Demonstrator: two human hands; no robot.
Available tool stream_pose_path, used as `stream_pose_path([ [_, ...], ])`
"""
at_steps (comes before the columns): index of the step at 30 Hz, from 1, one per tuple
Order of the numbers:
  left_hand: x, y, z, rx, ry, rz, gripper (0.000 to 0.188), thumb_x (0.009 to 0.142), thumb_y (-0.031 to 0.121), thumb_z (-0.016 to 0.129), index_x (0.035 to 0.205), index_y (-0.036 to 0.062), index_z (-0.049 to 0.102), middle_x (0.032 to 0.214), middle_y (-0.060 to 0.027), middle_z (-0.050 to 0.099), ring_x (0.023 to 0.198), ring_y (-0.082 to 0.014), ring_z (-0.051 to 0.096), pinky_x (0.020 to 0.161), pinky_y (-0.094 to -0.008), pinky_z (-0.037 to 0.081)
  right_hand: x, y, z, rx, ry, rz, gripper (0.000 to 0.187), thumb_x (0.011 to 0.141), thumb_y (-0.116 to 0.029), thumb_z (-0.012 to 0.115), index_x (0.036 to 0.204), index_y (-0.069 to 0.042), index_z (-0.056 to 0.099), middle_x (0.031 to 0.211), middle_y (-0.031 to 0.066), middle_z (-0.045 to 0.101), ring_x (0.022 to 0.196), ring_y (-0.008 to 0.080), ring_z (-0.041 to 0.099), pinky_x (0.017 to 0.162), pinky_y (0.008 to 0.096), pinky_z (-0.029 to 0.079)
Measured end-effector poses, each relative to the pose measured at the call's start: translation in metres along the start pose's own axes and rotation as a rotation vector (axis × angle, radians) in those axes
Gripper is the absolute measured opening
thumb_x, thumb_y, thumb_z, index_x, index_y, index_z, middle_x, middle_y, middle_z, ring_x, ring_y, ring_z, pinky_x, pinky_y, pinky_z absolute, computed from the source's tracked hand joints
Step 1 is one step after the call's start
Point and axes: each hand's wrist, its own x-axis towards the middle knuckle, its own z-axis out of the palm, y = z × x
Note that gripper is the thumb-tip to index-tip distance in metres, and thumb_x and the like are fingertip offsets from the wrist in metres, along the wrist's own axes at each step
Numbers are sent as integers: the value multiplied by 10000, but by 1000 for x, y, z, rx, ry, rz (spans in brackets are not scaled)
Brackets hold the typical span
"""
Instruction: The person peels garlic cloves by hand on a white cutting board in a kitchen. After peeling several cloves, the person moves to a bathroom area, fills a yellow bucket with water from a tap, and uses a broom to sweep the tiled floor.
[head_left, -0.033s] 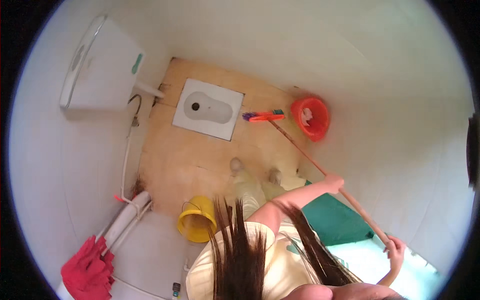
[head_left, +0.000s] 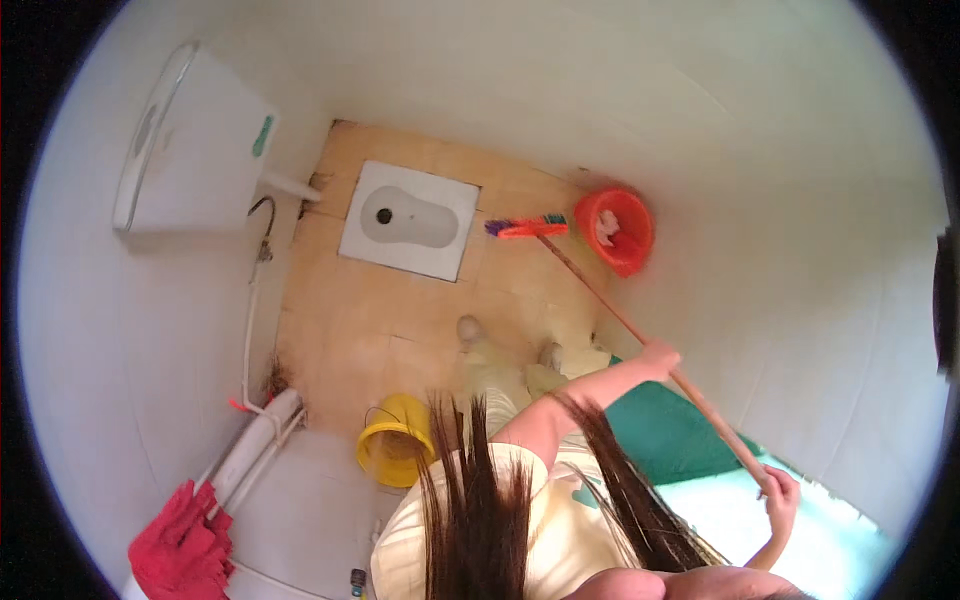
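Note:
A broom with a long wooden handle (head_left: 712,415) slants from the lower right up toward the middle of the floor. Its orange head (head_left: 530,229), with purple and green bristles, rests on the tiles between the squat toilet (head_left: 408,217) and a red waste bin (head_left: 638,238). Partway down the handle, my left hand (head_left: 658,360) is wrapped round it, the left arm reaching across my front. My right hand (head_left: 782,490) grips the handle's upper end, close to the right side. Both hands are closed on the broom.
A yellow bucket (head_left: 398,462) stands left of my legs. Along the left wall are a white cistern (head_left: 205,150), pipes (head_left: 249,335) and a red cloth (head_left: 180,545). Green sheeting (head_left: 670,435) lies on the right. Crumpled paper (head_left: 606,228) is in the bin.
The view has shifted slightly. My right hand and the handle's upper end sit a little further left and up; the broom head stays almost in place, and both hands keep their hold.

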Motion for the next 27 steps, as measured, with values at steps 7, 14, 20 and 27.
stream_pose_path([
  [7, -61, -52, 63, 309, -550, 34, 97, 605, 115, 598, 680, 65, 634, 720, -124, 617, 701, -286, 607, 608, -413, 478, -62, 70, 123, 422, -245, 525, 224, 844, -111, 485, 1024, -16, 579, 498, 25, 480, 339, 65, 370, 313, 219, 295],
  [14, -8, 72, 87, 232, -530, 61, 168, 544, 122, 585, 696, 72, 634, 671, -119, 615, 660, -285, 609, 575, -408, 476, -85, 180, -17, 396, -75, 295, 271, 817, -178, 481, 958, 16, 606, 526, 34, 525, 383, 69, 442, 325, 179, 323],
  [20, -8, 184, 185, 21, -684, 253, 151, 568, 143, 584, 693, 67, 621, 675, -138, 607, 680, -313, 596, 603, -411, 470, -189, 209, -88, 188, 221, -46, 126, 718, -17, 566, 831, 12, 613, 636, 60, 557, 465, 95, 508, 397, 189, 397],
  [27, 7, 136, 284, 102, -879, 169, 226, 718, 253, 570, 798, 48, 616, 806, -191, 602, 728, -351, 577, 641, -412, 460, -124, 286, -64, -22, 3, -37, 191, 749, -166, 502, 742, -17, 621, 706, 147, 600, 636, 309, 568, 600, 375, 446],
])
